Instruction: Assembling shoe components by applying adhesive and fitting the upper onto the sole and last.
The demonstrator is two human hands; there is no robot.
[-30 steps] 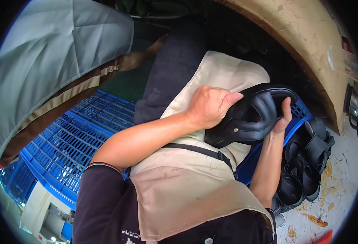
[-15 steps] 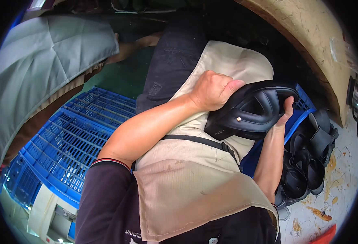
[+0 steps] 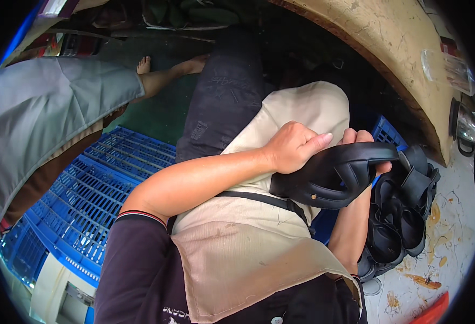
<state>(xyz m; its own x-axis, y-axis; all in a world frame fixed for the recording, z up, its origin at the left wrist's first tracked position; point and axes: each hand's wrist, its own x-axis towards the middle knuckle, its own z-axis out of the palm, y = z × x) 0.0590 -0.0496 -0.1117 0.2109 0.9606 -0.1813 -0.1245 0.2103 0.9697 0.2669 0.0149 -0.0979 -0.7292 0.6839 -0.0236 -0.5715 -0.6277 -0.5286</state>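
Observation:
A black sandal (image 3: 332,167) with padded, crossing straps and a small gold-coloured stud is held over my lap, tilted. My left hand (image 3: 296,147) is closed around its left end, with the thumb stretched along the upper edge. At the other end my right hand (image 3: 357,136) grips it. Its fingers show over the far edge and a fingertip shows near the right end, while the palm is hidden behind the sandal. A cream apron (image 3: 307,108) covers my lap beneath.
Several black sandals (image 3: 394,232) are piled on a glue-stained pale surface (image 3: 442,237) at the right. Blue plastic crates (image 3: 81,189) stand at the left. A co-worker's grey apron (image 3: 70,92) shows beyond them. A tan curved panel (image 3: 388,38) arches at the upper right.
The sandal has tipped, so its strap side is seen more edge-on, and it sits slightly lower. My right hand's fingers now show over its far edge. The whole view has shifted a little.

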